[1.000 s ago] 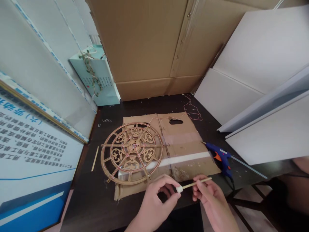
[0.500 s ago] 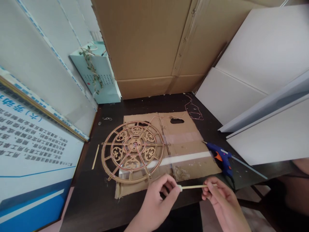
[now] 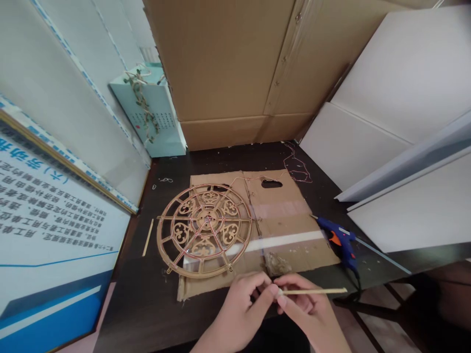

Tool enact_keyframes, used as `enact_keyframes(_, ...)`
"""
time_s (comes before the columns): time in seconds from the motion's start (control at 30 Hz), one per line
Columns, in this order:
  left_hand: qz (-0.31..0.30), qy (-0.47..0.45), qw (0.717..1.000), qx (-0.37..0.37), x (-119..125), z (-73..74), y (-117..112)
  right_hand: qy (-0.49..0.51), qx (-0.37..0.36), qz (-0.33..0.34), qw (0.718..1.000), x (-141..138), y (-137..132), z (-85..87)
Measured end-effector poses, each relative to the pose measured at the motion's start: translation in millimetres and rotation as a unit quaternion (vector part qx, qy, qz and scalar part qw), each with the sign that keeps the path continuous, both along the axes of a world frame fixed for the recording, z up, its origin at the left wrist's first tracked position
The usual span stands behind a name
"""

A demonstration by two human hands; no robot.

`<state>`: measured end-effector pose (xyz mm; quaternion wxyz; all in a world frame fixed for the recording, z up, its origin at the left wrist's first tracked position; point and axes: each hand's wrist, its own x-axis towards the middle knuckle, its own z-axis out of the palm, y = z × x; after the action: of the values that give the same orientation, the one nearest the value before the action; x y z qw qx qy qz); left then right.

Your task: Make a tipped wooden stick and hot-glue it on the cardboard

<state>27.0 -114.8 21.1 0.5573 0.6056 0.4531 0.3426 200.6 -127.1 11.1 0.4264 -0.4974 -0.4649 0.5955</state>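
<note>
Both hands meet at the near edge of the dark table, around one end of a thin wooden stick [image 3: 318, 291]. My left hand [image 3: 250, 304] pinches a small whitish lump [image 3: 278, 291] at that end. The fingers of my right hand [image 3: 303, 304] are closed on the same end, and the stick's free end sticks out to the right. Beyond the hands lies a round openwork gold wheel frame [image 3: 201, 268] with scroll ornaments and reddish wire along its rings and spokes. It rests partly on a flattened cardboard sheet [image 3: 294, 215].
A blue glue gun [image 3: 342, 240] with a clear glue stick lies at the right. Another thin stick [image 3: 147, 238] is left of the wheel. Loose thin wire [image 3: 297, 166] trails at the back. Cardboard [image 3: 228, 63] and white panels [image 3: 405, 83] wall the table; a pale-green box [image 3: 165, 117] stands back left.
My right hand has moved left along the stick, from its far end to the whitish lump beside my left hand. The stick's right end is now free. The view has shifted slightly.
</note>
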Motion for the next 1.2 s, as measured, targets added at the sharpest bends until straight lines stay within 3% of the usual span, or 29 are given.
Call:
enact_keyframes(0.13, -0.001, 0.009, 1.0, 0.007, -1, 2.1, -1, -0.018, 0.038, 0.027, 0.999, 2, 1, 2.5)
enact_keyframes(0.3, -0.003, 0.017, 1.0, 0.022, -2, 3.0, -1, -0.105, 0.095, 0.01, 0.99, 0, 0, 6.4)
enact_keyframes(0.6, 0.002, -0.014, 0.999, -0.03, -2, 3.8, -1, -0.177, 0.216, 0.008, 0.96, 0, 3, 8.0)
enact_keyframes(0.8, -0.028, -0.05, 0.998, -0.028, -5, 8.0, 1, -0.161, 0.209, 0.013, 0.964, 6, 0, 11.2)
enact_keyframes(0.97, -0.067, -0.068, 0.995, -0.005, -7, 8.1, 0, -0.189, 0.259, 0.026, 0.947, 4, 2, 17.1)
enact_keyframes(1.2, -0.082, -0.065, 0.995, -0.001, -8, 7.9, 0, -0.155, 0.247, 0.042, 0.956, 7, 0, 18.8)
